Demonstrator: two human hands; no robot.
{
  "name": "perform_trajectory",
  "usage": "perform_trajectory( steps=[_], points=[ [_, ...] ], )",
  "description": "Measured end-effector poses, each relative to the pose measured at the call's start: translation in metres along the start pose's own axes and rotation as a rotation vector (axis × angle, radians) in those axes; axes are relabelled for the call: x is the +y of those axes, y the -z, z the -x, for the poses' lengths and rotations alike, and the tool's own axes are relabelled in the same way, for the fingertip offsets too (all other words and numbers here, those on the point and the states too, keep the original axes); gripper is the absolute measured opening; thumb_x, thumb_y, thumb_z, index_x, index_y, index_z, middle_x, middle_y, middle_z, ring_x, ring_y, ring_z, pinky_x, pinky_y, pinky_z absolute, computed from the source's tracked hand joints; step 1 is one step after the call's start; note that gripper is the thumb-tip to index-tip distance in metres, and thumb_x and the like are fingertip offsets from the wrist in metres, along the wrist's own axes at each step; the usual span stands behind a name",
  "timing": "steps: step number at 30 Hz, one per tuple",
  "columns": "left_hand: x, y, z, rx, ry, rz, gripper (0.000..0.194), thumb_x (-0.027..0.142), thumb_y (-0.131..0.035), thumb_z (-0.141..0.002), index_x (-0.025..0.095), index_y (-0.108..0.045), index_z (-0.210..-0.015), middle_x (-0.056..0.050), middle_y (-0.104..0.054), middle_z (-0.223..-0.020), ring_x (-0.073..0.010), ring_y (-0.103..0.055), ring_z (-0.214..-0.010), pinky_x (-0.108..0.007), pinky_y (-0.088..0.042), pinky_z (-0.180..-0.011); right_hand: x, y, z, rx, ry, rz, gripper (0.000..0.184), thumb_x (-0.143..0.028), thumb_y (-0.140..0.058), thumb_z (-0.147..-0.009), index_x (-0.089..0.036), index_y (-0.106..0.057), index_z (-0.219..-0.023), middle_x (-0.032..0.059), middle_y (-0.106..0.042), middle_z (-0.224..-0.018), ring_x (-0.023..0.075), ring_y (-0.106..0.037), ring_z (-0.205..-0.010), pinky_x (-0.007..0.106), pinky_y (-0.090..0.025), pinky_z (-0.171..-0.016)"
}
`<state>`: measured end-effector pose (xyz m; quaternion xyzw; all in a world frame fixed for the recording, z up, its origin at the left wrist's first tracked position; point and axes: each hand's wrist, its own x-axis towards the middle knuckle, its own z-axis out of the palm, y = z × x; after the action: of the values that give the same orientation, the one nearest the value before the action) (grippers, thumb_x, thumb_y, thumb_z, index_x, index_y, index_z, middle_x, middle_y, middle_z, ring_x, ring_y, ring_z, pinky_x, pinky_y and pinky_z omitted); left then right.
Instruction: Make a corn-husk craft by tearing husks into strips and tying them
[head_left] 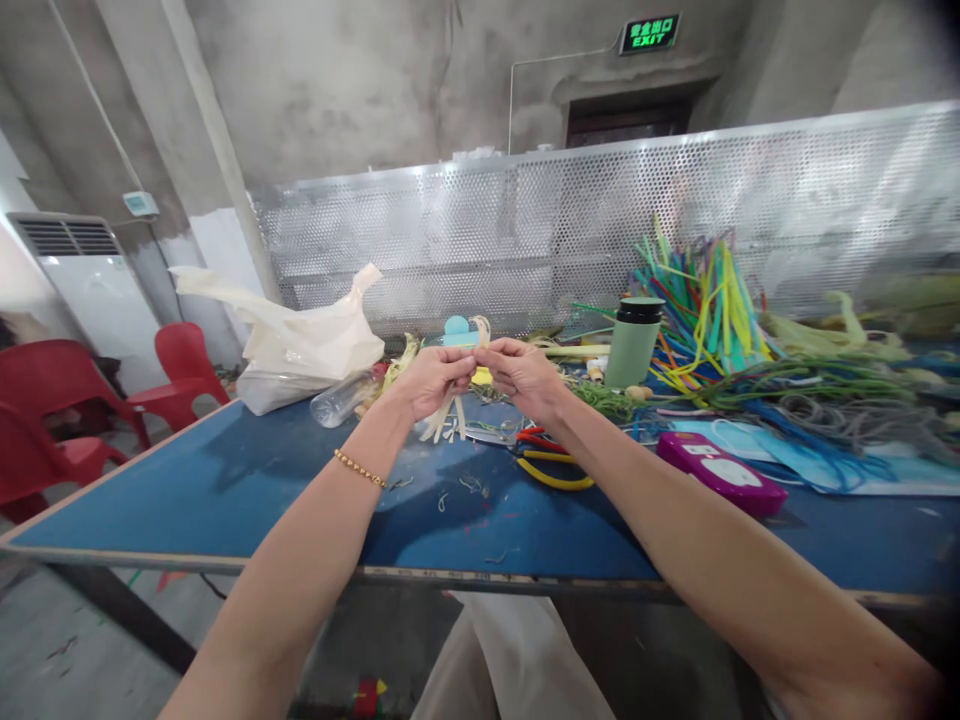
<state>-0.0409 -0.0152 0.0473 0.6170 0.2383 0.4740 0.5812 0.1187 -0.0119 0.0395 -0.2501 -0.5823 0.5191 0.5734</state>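
Note:
My left hand [436, 380] and my right hand [521, 375] meet fingertip to fingertip above the table. Both pinch a small bundle of pale, flat strips [448, 420], whose ends hang below the left fingers. A curled pale loop [481, 328] sticks up between the two hands. What exactly the fingertips press on is hidden. Under the right wrist lie scissors [555, 470] with yellow and red handles on the blue table [285, 510]. A gold bead bracelet [360, 468] circles my left wrist.
A white plastic bag [307, 345] and a clear bottle [341, 400] stand left of my hands. To the right are a green tumbler [634, 345], a purple box [720, 473], colourful strips [720, 310] and green cords [810, 378]. A perforated metal panel [450, 235] rises behind the table.

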Motion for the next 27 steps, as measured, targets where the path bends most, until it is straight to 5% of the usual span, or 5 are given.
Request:
perform_trajectory(
  steps=[12, 19, 27],
  points=[
    [-0.008, 0.004, -0.004, 0.016, 0.040, 0.079, 0.012, 0.014, -0.071, -0.074, 0.011, -0.060, -0.070, 0.002, -0.049, -0.059, -0.0026, -0.036, -0.046, -0.019, -0.023, -0.047, 0.001, 0.000, 0.001, -0.072, -0.036, -0.066, 0.041, -0.038, -0.091, -0.055, -0.018, -0.059, -0.070, -0.0107, -0.041, -0.049, 0.0016, -0.026, -0.041, 0.018, -0.018, -0.037],
    [-0.003, -0.001, -0.001, 0.108, 0.033, -0.034, 0.013, 0.009, -0.068, -0.074, 0.011, -0.061, -0.063, 0.004, -0.042, -0.052, -0.0028, -0.031, -0.045, -0.022, -0.019, -0.047, -0.005, 0.004, 0.002, -0.093, 0.004, 0.068, 0.034, -0.035, -0.088, -0.060, -0.016, -0.066, -0.078, -0.0062, -0.053, -0.051, 0.0050, -0.039, -0.041, 0.020, -0.030, -0.036],
    [-0.003, 0.007, -0.002, 0.045, 0.090, -0.103, 0.020, 0.014, -0.067, -0.079, 0.012, -0.056, -0.062, 0.004, -0.040, -0.053, -0.0022, -0.026, -0.043, -0.024, -0.012, -0.047, -0.011, 0.007, 0.001, -0.078, 0.130, 0.275, 0.032, -0.040, -0.084, -0.064, -0.014, -0.068, -0.070, 0.0007, -0.062, -0.053, 0.0080, -0.049, -0.040, 0.022, -0.042, -0.037]
  ],
)
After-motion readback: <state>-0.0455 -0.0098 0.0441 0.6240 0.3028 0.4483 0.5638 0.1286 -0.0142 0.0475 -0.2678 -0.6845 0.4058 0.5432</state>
